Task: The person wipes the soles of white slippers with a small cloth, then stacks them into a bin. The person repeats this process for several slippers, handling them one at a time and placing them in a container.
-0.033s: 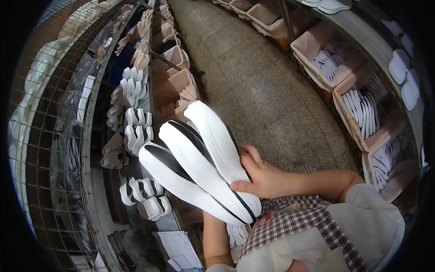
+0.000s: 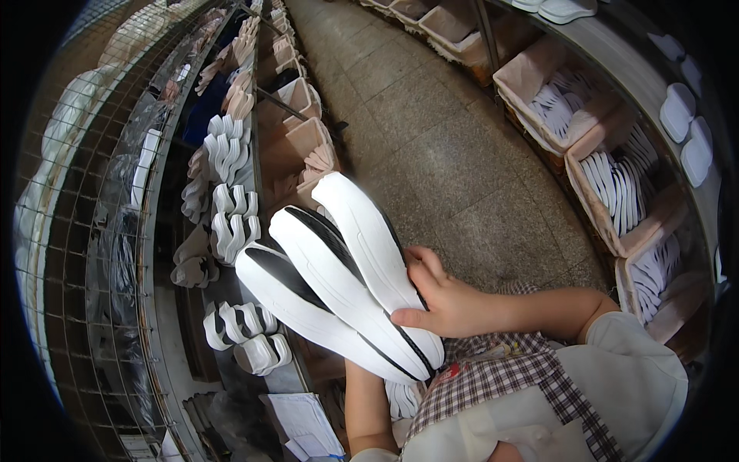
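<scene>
Three white shoe soles with black inner parts (image 2: 327, 266) are held up in front of me, fanned out and leaning against each other. My right hand (image 2: 446, 296) is closed on their near right end, thumb across the white sidewall and fingers round the far edge. From below, my left forearm (image 2: 368, 404) reaches up behind the leftmost sole. That sole hides the left hand, so its fingers do not show.
At left, a shelf bears white soles in stacks (image 2: 231, 219) and more soles (image 2: 246, 335), with papers (image 2: 304, 425) lower down. Wire mesh (image 2: 69, 254) stands beyond. Along the right run lined baskets (image 2: 566, 146) of soles. A tiled floor (image 2: 431, 131) lies between.
</scene>
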{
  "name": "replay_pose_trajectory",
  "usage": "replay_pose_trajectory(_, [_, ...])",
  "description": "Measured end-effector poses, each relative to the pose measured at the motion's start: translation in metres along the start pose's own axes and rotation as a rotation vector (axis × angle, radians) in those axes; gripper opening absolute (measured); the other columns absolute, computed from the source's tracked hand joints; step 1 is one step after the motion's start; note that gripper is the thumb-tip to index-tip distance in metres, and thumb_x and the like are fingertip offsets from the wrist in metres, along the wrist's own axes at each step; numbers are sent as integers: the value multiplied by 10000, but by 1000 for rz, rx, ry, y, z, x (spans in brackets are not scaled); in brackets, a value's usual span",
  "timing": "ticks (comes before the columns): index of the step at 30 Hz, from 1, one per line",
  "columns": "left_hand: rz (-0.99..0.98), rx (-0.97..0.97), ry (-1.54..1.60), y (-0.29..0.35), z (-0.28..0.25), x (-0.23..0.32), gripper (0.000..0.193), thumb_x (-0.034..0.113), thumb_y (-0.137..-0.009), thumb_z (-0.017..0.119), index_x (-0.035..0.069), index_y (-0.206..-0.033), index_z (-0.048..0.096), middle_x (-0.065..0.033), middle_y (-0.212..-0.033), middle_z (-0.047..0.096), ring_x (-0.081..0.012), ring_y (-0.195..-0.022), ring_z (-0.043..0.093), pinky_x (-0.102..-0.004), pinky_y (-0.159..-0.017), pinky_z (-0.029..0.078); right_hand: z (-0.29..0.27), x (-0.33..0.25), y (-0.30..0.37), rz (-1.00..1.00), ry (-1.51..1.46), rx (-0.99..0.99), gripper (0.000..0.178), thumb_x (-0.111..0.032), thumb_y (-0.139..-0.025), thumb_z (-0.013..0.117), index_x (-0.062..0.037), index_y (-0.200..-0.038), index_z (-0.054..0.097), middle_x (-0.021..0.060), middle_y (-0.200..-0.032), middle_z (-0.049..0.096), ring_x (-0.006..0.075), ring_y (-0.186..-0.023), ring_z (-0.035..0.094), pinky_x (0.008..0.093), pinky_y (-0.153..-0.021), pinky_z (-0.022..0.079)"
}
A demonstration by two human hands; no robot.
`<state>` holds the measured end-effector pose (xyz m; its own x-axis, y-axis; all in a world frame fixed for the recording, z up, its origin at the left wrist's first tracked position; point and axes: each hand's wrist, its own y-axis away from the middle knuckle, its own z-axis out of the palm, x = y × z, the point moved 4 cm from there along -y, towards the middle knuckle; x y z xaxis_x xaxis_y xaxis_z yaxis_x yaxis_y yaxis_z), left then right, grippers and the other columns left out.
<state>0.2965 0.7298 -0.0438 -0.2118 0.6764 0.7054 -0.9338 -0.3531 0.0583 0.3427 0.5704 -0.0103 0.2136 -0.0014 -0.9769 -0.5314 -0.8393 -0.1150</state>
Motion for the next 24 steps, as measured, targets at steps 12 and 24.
replay_pose_trajectory(12, [-4,-2,8,-1,-3,4,430,219,-955,401,-54,-1287,415,-202,-1250,519,-302,-1091,560,-402,-888,496,0,1,0,-29,49,31,900,-500,-851,545,51,-1397,87,300,-1366,142,512,-1177,387,453,-1020,349])
replay_pose_trajectory(24, [1,0,28,1,-7,7,426,218,-955,400,-55,-1281,422,-204,-1246,521,-303,-1092,559,-402,-888,495,3,6,0,8,4,-12,937,-515,-804,609,91,-1350,149,288,-1347,157,490,-1197,372,441,-1009,370])
